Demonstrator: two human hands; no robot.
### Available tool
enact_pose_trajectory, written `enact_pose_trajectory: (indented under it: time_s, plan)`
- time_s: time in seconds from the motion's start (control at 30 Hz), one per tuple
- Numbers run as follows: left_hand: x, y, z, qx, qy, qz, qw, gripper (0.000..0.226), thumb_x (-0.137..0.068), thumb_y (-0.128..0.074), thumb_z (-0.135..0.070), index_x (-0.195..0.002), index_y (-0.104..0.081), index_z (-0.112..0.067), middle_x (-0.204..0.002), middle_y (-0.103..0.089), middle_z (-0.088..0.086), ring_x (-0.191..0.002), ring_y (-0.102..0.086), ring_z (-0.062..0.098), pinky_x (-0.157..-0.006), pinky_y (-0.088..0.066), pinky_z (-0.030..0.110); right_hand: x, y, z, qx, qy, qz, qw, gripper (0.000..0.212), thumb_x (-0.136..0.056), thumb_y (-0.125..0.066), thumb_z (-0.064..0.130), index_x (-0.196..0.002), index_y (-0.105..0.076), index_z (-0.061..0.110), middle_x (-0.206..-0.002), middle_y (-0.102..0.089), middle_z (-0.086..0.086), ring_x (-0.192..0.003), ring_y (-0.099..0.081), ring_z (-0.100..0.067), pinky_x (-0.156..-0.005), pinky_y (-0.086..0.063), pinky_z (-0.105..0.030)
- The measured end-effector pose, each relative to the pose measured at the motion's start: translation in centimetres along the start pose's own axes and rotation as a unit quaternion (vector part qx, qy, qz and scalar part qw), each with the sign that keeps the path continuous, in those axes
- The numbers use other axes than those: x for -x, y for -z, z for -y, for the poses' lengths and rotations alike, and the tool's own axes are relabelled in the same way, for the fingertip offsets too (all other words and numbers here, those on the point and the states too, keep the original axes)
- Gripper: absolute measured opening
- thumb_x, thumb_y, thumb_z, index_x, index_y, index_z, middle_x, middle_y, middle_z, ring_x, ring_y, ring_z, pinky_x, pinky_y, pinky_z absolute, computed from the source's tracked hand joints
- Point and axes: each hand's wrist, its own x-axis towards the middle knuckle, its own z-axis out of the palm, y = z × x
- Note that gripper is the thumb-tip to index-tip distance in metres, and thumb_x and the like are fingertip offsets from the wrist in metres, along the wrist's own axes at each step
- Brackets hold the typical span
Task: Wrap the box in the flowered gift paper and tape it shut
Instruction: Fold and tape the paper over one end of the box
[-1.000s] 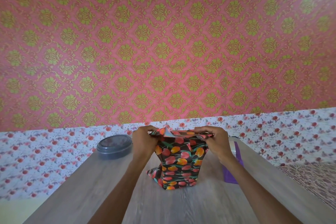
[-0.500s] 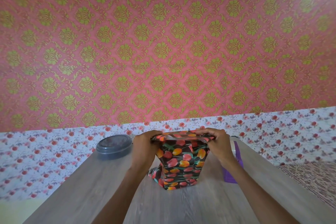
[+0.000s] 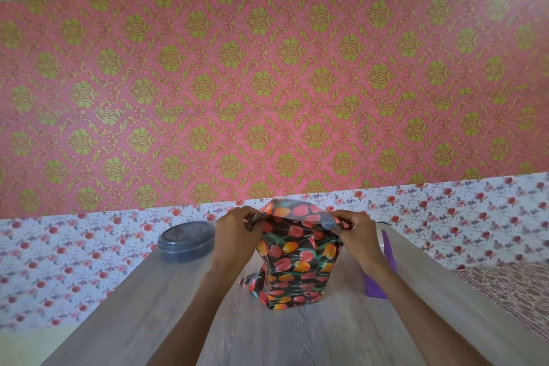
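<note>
Our left hand (image 3: 234,235) and right hand (image 3: 356,232) each pinch a top corner of the gift paper (image 3: 297,267); it seems thin, light, easily torn.

We take this for a room in a home: pink-and-gold damask wallpaper (image 3: 267,98) above a band of rose-print paper (image 3: 74,261), a wood-grain table (image 3: 148,306), a lidded plastic tub (image 3: 186,242), and patterned cloth (image 3: 511,294) at right.

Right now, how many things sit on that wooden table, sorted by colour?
Black with red and orange flowers, box in flowered gift paper: 1
Grey-blue, round lidded container: 1
Purple, partly hidden purple object: 1
Total: 3
</note>
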Motion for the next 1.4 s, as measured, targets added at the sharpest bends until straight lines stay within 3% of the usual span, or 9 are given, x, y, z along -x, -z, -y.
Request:
enact_pose_trajectory:
  time_s: [0.17,0.4,0.57,0.7,0.83,0.93,1.07,1.23,1.4]
  plan:
    - [-0.9,1.1,-0.3,0.010,0.027,0.014,0.999,0.019,-0.082,-0.069,-0.002,-0.093,-0.079,-0.015,-0.085,-0.076,-0.003,-0.075,-0.067,0.008,-0.065,-0.051,0.017,0.3,-0.1,0.4,0.000,-0.002,-0.027,1.000,0.026,-0.081,-0.075,0.001,-0.103,-0.076,0.014,-0.089,-0.070,0.011,-0.084,-0.062,0.004,-0.080,-0.056,-0.025]
    - [-0.7,0.2,-0.7,-0.083,0.065,-0.056,0.993,0.014,-0.076,-0.065,-0.002,-0.071,-0.069,-0.014,-0.058,-0.063,-0.003,-0.056,-0.059,0.015,-0.044,-0.028,0.021,0.2,-0.5,1.2,-0.003,0.021,-0.048,0.999,0.010,-0.079,-0.080,0.012,-0.086,-0.076,0.018,-0.067,-0.070,0.011,-0.062,-0.065,-0.005,-0.052,-0.049,-0.014]
    - [-1.0,-0.2,-0.5,-0.089,0.069,-0.062,0.992,0.019,-0.080,-0.066,-0.006,-0.068,-0.059,-0.018,-0.058,-0.059,-0.003,-0.056,-0.056,0.013,-0.044,-0.027,0.023,0.0,-0.6,1.0,-0.003,0.027,-0.024,0.999,0.010,-0.075,-0.084,0.028,-0.075,-0.075,0.023,-0.064,-0.071,0.005,-0.064,-0.070,-0.017,-0.058,-0.054,-0.036]
    - [-0.9,-0.7,-0.2,-0.104,0.062,-0.077,0.990,0.017,-0.082,-0.066,-0.010,-0.071,-0.057,-0.020,-0.064,-0.063,-0.003,-0.060,-0.057,0.016,-0.046,-0.029,0.024,-0.3,-0.8,1.0,0.033,0.038,-0.068,0.996,0.025,-0.077,-0.082,0.032,-0.060,-0.064,0.031,-0.047,-0.057,0.013,-0.046,-0.052,-0.005,-0.045,-0.035,-0.021]
    - [0.3,-1.2,-0.8,-0.121,0.008,-0.136,0.983,0.026,-0.081,-0.071,-0.008,-0.104,-0.060,-0.016,-0.106,-0.064,0.004,-0.092,-0.059,0.023,-0.065,-0.049,0.034,-0.3,-1.3,1.1,0.033,0.037,-0.073,0.996,0.023,-0.080,-0.080,0.036,-0.066,-0.070,0.020,-0.050,-0.059,0.009,-0.046,-0.051,-0.010,-0.048,-0.034,-0.027]
    - [2.3,-2.0,-1.5,-0.112,-0.130,-0.188,0.967,0.033,-0.077,-0.076,-0.002,-0.103,-0.057,-0.010,-0.102,-0.057,0.009,-0.086,-0.057,0.026,-0.067,-0.054,0.040,-0.3,-1.6,1.5,0.045,0.030,-0.075,0.996,0.025,-0.081,-0.077,0.040,-0.074,-0.073,0.017,-0.056,-0.064,0.007,-0.049,-0.058,-0.014,-0.047,-0.039,-0.029]
    - [4.2,-3.8,-1.4,-0.103,-0.290,-0.018,0.951,0.016,-0.085,-0.067,-0.003,-0.098,-0.062,-0.014,-0.097,-0.057,-0.001,-0.079,-0.056,0.014,-0.061,-0.053,0.032,-0.6,-1.8,1.7,0.060,0.033,-0.072,0.995,0.023,-0.082,-0.077,0.037,-0.078,-0.074,0.015,-0.064,-0.068,0.007,-0.060,-0.064,-0.012,-0.052,-0.046,-0.032]
    - [3.5,-5.5,-1.3,-0.149,-0.204,0.126,0.959,0.041,-0.102,-0.040,-0.022,-0.143,-0.043,-0.021,-0.143,-0.045,-0.004,-0.132,-0.040,0.017,-0.114,-0.034,0.036,-0.5,-1.8,1.5,0.064,0.030,-0.050,0.996,0.008,-0.083,-0.077,0.021,-0.087,-0.075,0.014,-0.072,-0.069,0.006,-0.069,-0.065,-0.013,-0.060,-0.046,-0.027]
    - [3.2,-5.9,-1.9,-0.200,-0.168,0.175,0.949,0.044,-0.101,-0.032,-0.024,-0.145,-0.033,-0.023,-0.152,-0.035,-0.005,-0.143,-0.027,0.018,-0.122,-0.017,0.041,-0.9,-1.7,0.8,0.116,0.034,-0.044,0.992,0.015,-0.086,-0.074,0.024,-0.095,-0.076,0.012,-0.082,-0.074,0.001,-0.073,-0.069,-0.016,-0.062,-0.049,-0.028]
